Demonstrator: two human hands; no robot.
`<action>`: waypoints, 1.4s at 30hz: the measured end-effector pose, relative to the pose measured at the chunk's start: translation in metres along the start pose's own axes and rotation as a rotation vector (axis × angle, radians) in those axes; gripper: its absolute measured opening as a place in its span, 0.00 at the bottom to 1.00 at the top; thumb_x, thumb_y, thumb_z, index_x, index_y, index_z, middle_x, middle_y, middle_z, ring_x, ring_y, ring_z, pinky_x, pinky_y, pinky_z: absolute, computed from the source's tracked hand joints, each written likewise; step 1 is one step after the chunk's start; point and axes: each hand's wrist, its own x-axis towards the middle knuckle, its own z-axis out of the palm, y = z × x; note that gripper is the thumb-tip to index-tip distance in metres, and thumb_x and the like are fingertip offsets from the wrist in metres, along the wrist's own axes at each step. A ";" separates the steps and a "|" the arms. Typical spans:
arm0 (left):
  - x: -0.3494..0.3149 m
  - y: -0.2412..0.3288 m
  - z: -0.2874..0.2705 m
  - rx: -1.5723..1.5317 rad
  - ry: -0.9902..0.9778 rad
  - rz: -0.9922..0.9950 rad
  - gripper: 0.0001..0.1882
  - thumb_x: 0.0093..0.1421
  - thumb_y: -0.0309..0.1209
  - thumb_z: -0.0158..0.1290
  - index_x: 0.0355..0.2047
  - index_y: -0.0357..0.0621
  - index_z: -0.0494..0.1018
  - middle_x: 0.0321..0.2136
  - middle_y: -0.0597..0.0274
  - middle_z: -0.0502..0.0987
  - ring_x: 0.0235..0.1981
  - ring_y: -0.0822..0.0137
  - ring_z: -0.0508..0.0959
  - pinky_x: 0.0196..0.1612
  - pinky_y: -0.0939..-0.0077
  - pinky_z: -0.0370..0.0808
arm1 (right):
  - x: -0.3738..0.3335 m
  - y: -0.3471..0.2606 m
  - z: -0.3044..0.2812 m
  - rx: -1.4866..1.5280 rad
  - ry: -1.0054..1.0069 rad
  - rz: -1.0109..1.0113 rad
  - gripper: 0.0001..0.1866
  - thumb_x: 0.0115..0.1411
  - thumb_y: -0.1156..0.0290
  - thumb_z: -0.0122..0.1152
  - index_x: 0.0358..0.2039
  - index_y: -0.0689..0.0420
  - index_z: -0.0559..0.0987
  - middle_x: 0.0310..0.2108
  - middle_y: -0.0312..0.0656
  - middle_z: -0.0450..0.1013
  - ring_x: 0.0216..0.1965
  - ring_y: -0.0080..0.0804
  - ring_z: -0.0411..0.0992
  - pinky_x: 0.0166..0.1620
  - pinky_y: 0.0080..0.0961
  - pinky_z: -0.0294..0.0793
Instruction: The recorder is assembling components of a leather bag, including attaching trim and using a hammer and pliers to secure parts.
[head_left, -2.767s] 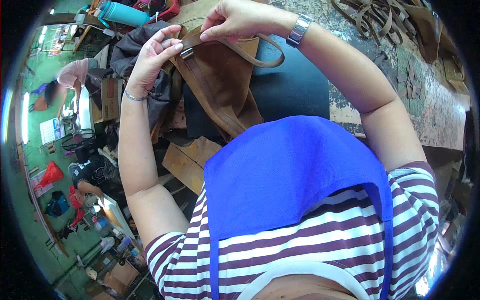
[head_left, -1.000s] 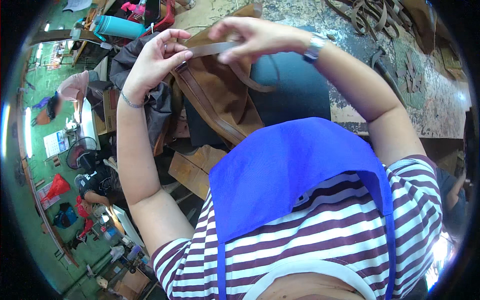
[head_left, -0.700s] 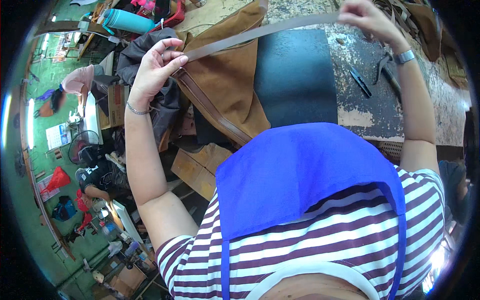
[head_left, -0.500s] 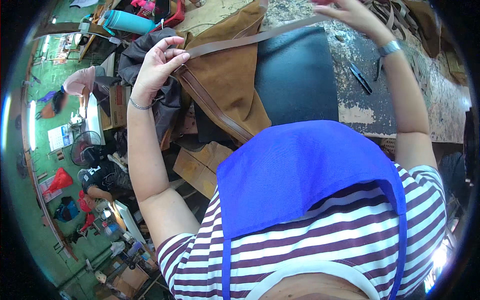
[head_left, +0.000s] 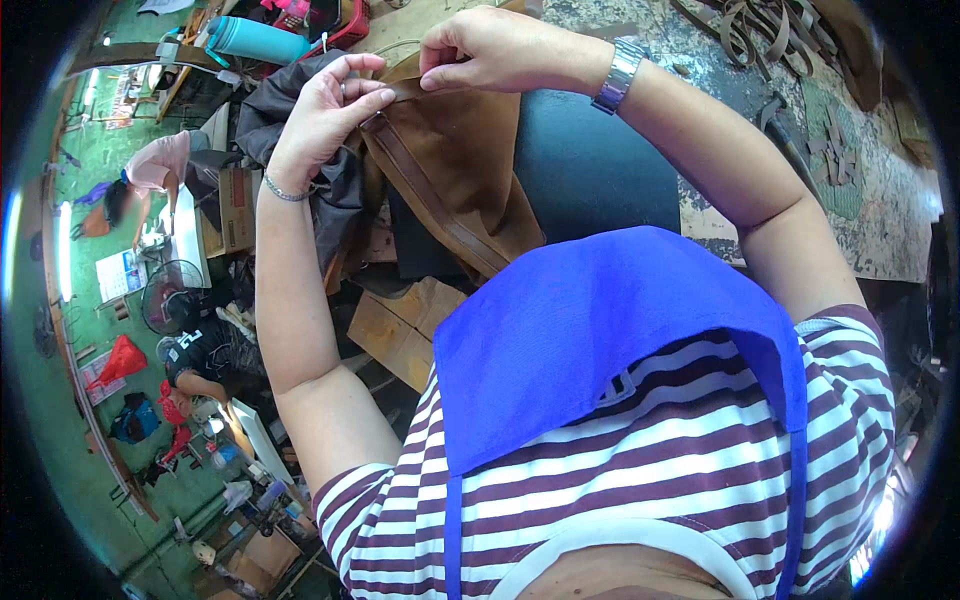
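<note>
A narrow grey-brown strap lies along the upper edge of a brown leather bag piece. My left hand pinches the strap between thumb and finger near the piece's left corner. Close by on the right, my right hand is closed on the strap too, with the thumb pressed to the bent fingers. A darker brown band runs down the left side of the piece. Under its right part shows a smooth dark mat.
A turquoise bottle lies at the upper left, near dark bunched fabric. Loose straps and a dark-handled tool lie on the worn tabletop at right. Two people work at the far left, by a fan.
My right hand has come far left, from the upper right to beside my left hand. The strap, stretched long before, now shows only a short length between them. My left hand has barely moved.
</note>
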 end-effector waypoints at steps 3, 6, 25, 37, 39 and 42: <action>0.002 0.000 -0.002 -0.007 -0.032 0.001 0.21 0.57 0.24 0.59 0.50 0.39 0.66 0.33 0.66 0.77 0.33 0.81 0.74 0.36 0.89 0.70 | -0.004 -0.003 -0.002 0.136 -0.100 0.176 0.15 0.58 0.59 0.61 0.35 0.59 0.79 0.27 0.40 0.77 0.29 0.27 0.75 0.34 0.25 0.74; 0.003 0.002 -0.001 -0.021 -0.039 -0.010 0.21 0.57 0.24 0.59 0.50 0.40 0.66 0.33 0.66 0.77 0.33 0.81 0.75 0.37 0.89 0.70 | -0.014 -0.001 -0.002 0.369 -0.148 0.344 0.16 0.59 0.58 0.62 0.37 0.58 0.79 0.26 0.34 0.75 0.27 0.19 0.72 0.31 0.18 0.73; 0.007 -0.001 -0.003 0.095 -0.039 -0.033 0.18 0.56 0.26 0.60 0.47 0.41 0.69 0.31 0.68 0.77 0.32 0.81 0.74 0.36 0.89 0.70 | -0.010 0.006 0.028 0.604 -0.021 0.385 0.16 0.58 0.55 0.63 0.33 0.56 0.77 0.28 0.33 0.75 0.30 0.18 0.72 0.34 0.18 0.73; 0.008 -0.005 -0.008 0.069 -0.061 -0.005 0.18 0.56 0.25 0.60 0.45 0.41 0.68 0.32 0.66 0.77 0.34 0.81 0.74 0.36 0.89 0.69 | -0.007 0.010 0.027 0.622 -0.083 0.371 0.16 0.58 0.56 0.63 0.34 0.58 0.77 0.30 0.32 0.73 0.34 0.18 0.71 0.36 0.16 0.74; 0.008 -0.006 -0.010 -0.029 -0.068 -0.026 0.18 0.56 0.25 0.60 0.45 0.42 0.68 0.33 0.66 0.77 0.35 0.80 0.75 0.38 0.88 0.69 | -0.009 0.011 0.027 0.607 -0.076 0.367 0.16 0.58 0.56 0.63 0.34 0.57 0.76 0.29 0.31 0.73 0.33 0.18 0.71 0.36 0.16 0.74; 0.009 -0.010 -0.013 -0.108 -0.070 -0.053 0.18 0.56 0.25 0.61 0.45 0.43 0.67 0.33 0.66 0.77 0.35 0.79 0.75 0.39 0.88 0.69 | -0.015 0.005 0.027 0.727 -0.018 0.385 0.16 0.58 0.57 0.64 0.33 0.57 0.76 0.29 0.31 0.73 0.31 0.17 0.71 0.34 0.15 0.73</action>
